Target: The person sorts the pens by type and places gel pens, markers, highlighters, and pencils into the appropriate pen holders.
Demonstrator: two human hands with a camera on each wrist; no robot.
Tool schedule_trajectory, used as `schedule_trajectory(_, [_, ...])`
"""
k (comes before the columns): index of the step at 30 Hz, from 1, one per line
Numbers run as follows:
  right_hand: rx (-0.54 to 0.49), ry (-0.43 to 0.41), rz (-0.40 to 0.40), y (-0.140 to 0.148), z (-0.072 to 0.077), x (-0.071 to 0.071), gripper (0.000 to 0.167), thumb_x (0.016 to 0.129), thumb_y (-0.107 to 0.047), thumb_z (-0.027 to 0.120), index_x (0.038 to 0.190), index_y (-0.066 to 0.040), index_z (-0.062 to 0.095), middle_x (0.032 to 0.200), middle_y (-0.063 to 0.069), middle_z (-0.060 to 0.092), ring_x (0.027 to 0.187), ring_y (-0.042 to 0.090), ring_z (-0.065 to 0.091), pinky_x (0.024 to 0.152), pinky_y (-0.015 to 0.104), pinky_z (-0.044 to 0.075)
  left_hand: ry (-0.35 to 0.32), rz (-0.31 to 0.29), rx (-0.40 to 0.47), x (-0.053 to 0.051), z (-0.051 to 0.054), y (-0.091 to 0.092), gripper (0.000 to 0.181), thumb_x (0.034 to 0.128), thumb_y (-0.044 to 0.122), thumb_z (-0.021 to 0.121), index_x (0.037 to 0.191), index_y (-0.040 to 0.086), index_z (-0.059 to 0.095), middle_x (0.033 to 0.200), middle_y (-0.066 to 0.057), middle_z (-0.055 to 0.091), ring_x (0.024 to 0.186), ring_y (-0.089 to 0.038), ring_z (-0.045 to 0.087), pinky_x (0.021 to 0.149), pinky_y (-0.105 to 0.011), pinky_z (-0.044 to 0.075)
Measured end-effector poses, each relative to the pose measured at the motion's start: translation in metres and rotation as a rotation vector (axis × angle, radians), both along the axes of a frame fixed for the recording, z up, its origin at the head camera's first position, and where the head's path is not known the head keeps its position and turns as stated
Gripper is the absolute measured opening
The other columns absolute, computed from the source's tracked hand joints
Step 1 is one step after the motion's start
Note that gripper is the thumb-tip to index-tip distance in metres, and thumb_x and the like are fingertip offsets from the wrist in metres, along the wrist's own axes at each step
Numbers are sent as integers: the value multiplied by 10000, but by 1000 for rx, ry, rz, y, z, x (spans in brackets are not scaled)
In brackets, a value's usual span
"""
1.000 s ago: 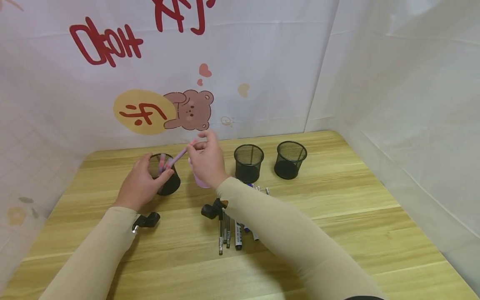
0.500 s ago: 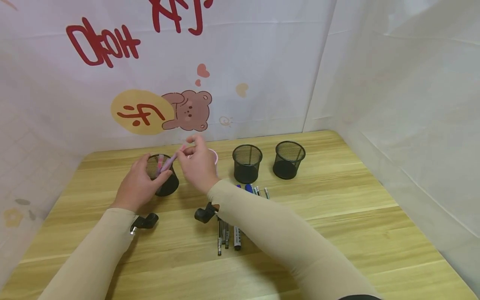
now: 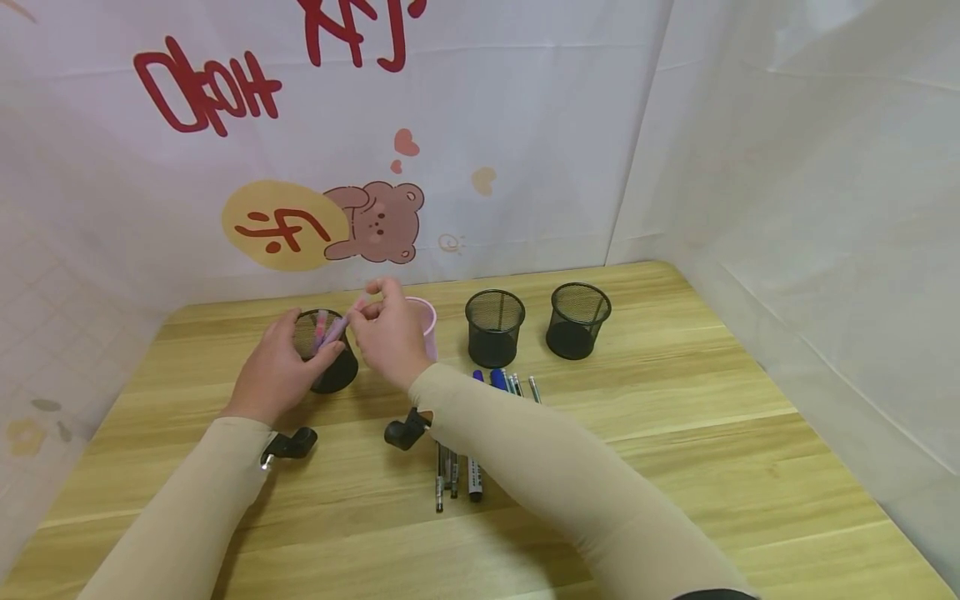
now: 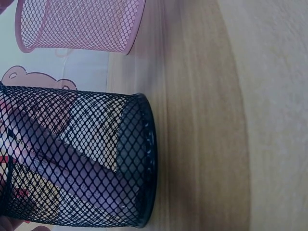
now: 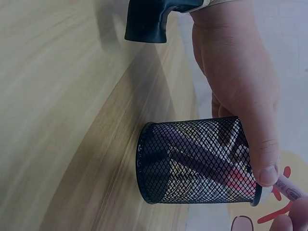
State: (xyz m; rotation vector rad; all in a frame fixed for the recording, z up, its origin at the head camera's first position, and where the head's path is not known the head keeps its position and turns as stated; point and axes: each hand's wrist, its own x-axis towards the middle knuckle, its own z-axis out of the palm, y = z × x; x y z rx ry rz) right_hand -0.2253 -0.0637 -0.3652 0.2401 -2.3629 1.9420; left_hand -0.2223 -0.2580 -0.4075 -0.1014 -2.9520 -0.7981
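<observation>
Your left hand [image 3: 273, 371] is wrapped round the leftmost black mesh pen cup [image 3: 339, 371] on the table [image 3: 675, 417], and your right hand [image 3: 392, 335] has a purple pen [image 3: 337, 330] pinched near its top, slanting down into that cup. Pink mesh cup [image 3: 430, 333] is just beside your right hand btw

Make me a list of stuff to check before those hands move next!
1. Left hand steadying a black cup: ok, it grips the side.
2. Right hand pinching the purple pen: ok.
3. Black cup standing on the table: ok.
4. Purple pen touching the cup's bottom: cannot tell, too unclear.
5. Right hand not touching the pink cup: cannot tell, it hides part of it.
6. Table free of loose pens: not ok, several lie near the right sleeve.
</observation>
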Motion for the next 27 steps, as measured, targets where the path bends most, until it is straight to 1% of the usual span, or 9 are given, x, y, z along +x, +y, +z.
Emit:
schedule_trajectory(3, [-1,-14,10,-1,-1,0,355,1028,-128,682,1338,-105,511,903,-5,671,628,91,630,493,212,494,-1,1,2,0,0,0,1121,948,770,538,1652,-29,189,1639,-352,321,1457,-587,390,1104,-767,384])
schedule_trajectory(7, [-14,-28,18,-1,-2,1,359,1027,-111,680,1342,-89,510,890,4,677,635,138,676,478,210,487,8,-1,4,0,-1,0,1116,951,767,538,1653,-26,189,1635,-351,329,1457,-582,394,1099,-766,390])
schedule_trajectory(11, [-22,-36,17,-2,-2,1,331,1028,-99,674,1316,-93,511,898,54,710,630,157,692,467,210,466,17,-5,6,0,-2,-1,1112,953,765,536,1653,-27,190,1626,-356,342,1455,-579,399,1095,-764,396])
schedule_trajectory(15, [-12,-37,14,-3,-3,2,300,1034,-95,663,1291,-96,507,883,72,724,652,233,727,445,207,442,21,-6,5,0,-1,-1,1109,954,764,535,1652,-29,195,1618,-361,352,1452,-577,404,1097,-763,395])
schedule_trajectory(17, [-10,-36,19,-3,-3,2,298,1038,-92,656,1295,-82,506,878,94,735,692,304,748,439,204,436,22,-6,5,0,-1,-1,1109,954,765,535,1651,-29,197,1615,-361,356,1451,-577,406,1099,-762,394])
schedule_trajectory(19, [-2,-40,20,-4,-3,3,296,1042,-95,649,1300,-80,504,884,109,743,715,330,756,441,199,438,22,-5,5,0,-1,-1,1107,954,764,535,1649,-30,201,1614,-361,358,1449,-577,408,1101,-761,392])
schedule_trajectory(23, [-6,-50,20,-5,-3,4,296,1045,-93,643,1307,-74,507,956,181,761,700,311,753,462,193,464,22,-4,4,0,-1,-1,1108,953,766,533,1649,-30,202,1615,-364,355,1451,-581,403,1106,-763,385])
schedule_trajectory(25, [-12,-55,21,-6,-4,4,291,1044,-84,642,1302,-69,509,951,169,756,701,309,760,477,192,485,23,-4,3,0,-1,0,1109,953,768,530,1648,-31,204,1616,-364,353,1448,-584,404,1106,-764,385])
schedule_trajectory(27, [-22,-59,23,-6,-5,4,275,1041,-72,642,1285,-68,515,914,131,743,723,341,771,490,191,501,24,-4,3,0,-1,0,1110,952,771,528,1648,-32,204,1617,-363,352,1445,-586,407,1104,-765,386])
